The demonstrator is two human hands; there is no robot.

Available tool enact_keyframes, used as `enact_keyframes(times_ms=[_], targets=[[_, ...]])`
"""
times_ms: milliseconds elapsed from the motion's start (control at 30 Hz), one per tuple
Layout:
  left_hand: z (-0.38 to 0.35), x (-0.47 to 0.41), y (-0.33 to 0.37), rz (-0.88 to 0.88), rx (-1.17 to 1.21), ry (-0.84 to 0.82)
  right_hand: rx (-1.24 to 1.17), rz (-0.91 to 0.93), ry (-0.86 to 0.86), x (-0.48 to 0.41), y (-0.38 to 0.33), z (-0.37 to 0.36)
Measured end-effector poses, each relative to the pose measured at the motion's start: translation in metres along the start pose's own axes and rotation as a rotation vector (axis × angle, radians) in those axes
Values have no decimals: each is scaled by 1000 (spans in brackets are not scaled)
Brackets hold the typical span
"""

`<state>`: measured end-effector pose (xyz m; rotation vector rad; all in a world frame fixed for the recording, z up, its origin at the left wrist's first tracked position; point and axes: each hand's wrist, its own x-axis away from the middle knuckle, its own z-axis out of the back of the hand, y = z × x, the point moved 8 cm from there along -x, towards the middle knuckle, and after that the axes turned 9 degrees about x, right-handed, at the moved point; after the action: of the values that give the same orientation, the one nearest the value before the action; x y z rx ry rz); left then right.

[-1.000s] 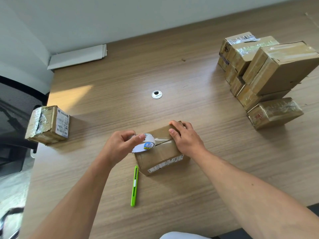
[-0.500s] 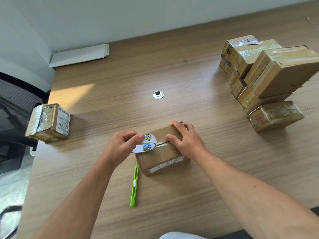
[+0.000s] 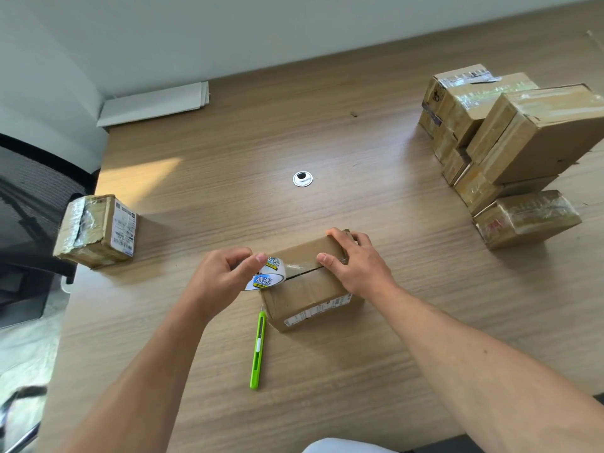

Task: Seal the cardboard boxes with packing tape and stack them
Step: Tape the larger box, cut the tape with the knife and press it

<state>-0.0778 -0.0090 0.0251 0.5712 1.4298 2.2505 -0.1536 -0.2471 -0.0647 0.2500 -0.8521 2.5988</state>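
Left hand (image 3: pixel 222 276): thumb and fingers curled round a white-cored roll of clear packing tape with blue-and-yellow label (image 3: pixel 266 276), held at the top left edge of the box. A short clear strip runs from the roll across the lid, along the seam.

Right hand (image 3: pixel 358 266): fingers fairly straight, lying over the right end of the lid, fingertips at the far edge, thumb tip down on the strip.

Small brown cardboard box (image 3: pixel 307 289) sits mid-table near the front edge, flaps closed, seam gap visible between the hands, white shipping label on the near side.

Lime-green plastic utility knife (image 3: pixel 258 351) lies on the wood-grain table (image 3: pixel 343 380), its tip just beside the box's near left corner.

Far right: pile of taped cardboard boxes (image 3: pixel 523 135), one more low taped box (image 3: pixel 526 219) in front of it.

Left edge: single taped box with label (image 3: pixel 98 230).

Centre: round metal cable grommet (image 3: pixel 302 178).
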Motion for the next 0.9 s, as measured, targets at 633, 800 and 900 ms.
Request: enact_keyframes(times_ms=[633,800,900], targets=[[19,3,0,-23,-60,140,31,-24,-19,1,-1,1],[20,7,-3,-27,-114,156,33,-20,-19,0,0,-1],[21,10,-5,-36,-125,165,34,-22,-20,-1,2,-2]])
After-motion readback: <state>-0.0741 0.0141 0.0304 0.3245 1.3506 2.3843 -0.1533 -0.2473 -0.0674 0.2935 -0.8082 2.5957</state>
